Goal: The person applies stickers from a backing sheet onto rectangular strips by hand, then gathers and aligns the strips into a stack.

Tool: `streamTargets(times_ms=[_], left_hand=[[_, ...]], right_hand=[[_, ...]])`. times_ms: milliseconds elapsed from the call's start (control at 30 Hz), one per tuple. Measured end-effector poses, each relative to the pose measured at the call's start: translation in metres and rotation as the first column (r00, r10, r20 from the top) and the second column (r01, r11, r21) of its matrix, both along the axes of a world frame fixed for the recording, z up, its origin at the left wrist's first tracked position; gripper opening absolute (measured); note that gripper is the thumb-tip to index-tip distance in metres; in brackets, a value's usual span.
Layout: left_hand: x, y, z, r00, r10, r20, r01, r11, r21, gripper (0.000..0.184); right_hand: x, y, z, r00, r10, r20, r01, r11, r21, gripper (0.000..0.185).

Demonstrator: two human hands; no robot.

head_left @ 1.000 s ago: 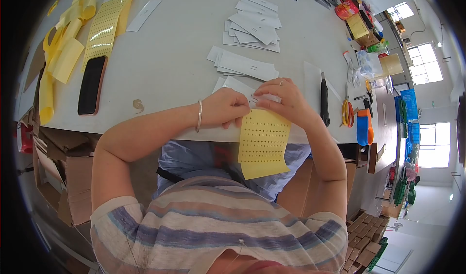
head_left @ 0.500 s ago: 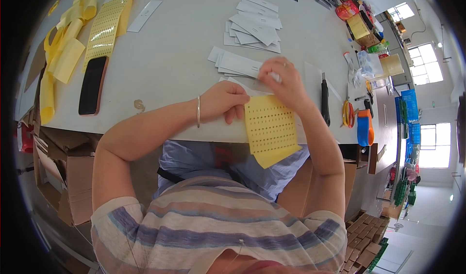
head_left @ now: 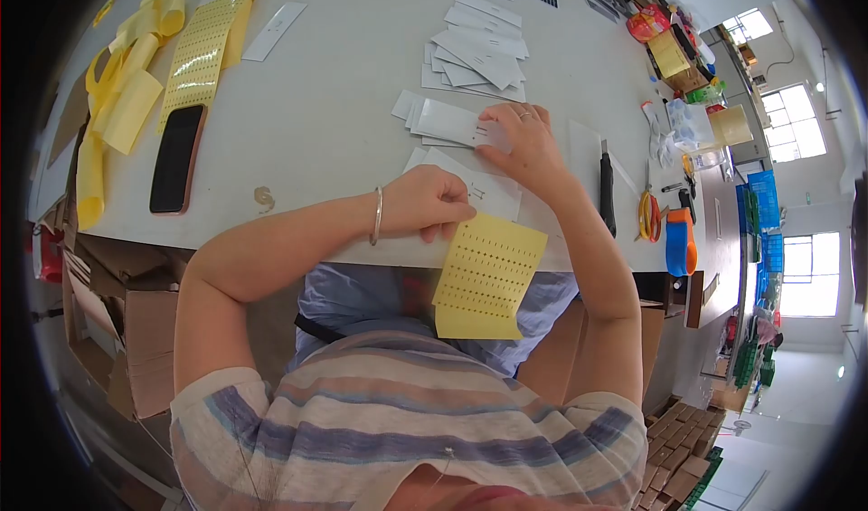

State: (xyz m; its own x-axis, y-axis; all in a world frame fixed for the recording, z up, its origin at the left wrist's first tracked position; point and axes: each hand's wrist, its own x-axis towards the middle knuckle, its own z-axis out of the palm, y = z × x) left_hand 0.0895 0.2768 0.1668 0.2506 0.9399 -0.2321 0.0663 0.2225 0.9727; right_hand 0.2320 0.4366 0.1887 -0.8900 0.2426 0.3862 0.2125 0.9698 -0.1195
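Observation:
My left hand pinches the top left corner of a yellow sheet with rows of small dark marks. The sheet hangs over the table's front edge above my lap. Up and to the right, my right hand has its thumb and fingers around the right end of a white card. That card lies on top of a small overlapping stack. Between my hands and partly under my left one lies another white card with small dark marks. What is under my right fingertips is partly hidden.
More white cards lie fanned farther back. At left are a phone, a marked yellow strip and curled yellow backing. At right lie a black cutter, scissors and an orange-and-blue tape dispenser.
My right hand has moved up and left onto the stacked card. My left hand has come slightly lower and right, and the yellow sheet has swung down and left.

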Motion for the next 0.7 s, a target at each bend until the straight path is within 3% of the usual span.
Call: streamTargets(times_ms=[33, 100, 233, 333, 400, 433, 500, 700], left_hand=[[0.0, 0.0, 0.001, 1.0, -0.015, -0.012, 0.015, 1.0, -0.005, 0.023], [0.001, 0.0, -0.001, 1.0, -0.01, -0.014, 0.01, 1.0, 0.0, 0.025], [0.002, 0.0, -0.003, 1.0, 0.012, -0.027, -0.012, 1.0, 0.009, 0.026], [0.002, -0.001, -0.002, 1.0, 0.012, -0.026, -0.012, 1.0, 0.005, 0.025], [0.002, -0.001, 0.0, 1.0, 0.008, -0.03, -0.008, 1.0, 0.003, 0.025], [0.002, -0.001, 0.001, 0.999, 0.006, -0.032, -0.006, 1.0, 0.001, 0.024], [0.002, -0.001, 0.0, 1.0, 0.006, -0.027, -0.006, 1.0, 0.001, 0.024], [0.008, -0.006, 0.003, 0.996, 0.012, -0.092, -0.007, 0.999, 0.054, 0.025]], right_hand=[[0.004, -0.003, 0.002, 1.0, -0.001, -0.002, 0.001, 1.0, 0.0, 0.035], [0.014, -0.012, 0.008, 0.998, -0.01, 0.057, 0.026, 0.955, -0.297, 0.026], [0.027, -0.023, 0.012, 0.996, -0.038, 0.08, 0.052, 0.983, -0.175, 0.017], [0.033, -0.026, 0.012, 0.998, -0.009, 0.063, 0.024, 0.969, -0.247, 0.015], [0.035, -0.031, 0.011, 0.991, -0.001, 0.134, 0.067, 0.868, -0.493, 0.022], [0.035, -0.031, 0.008, 0.991, -0.003, 0.132, 0.068, 0.868, -0.492, 0.022], [0.033, -0.029, 0.001, 0.999, -0.044, -0.016, 0.04, 0.984, -0.176, 0.026], [0.032, -0.031, 0.0, 0.996, -0.047, 0.078, 0.075, 0.913, -0.401, 0.024]])
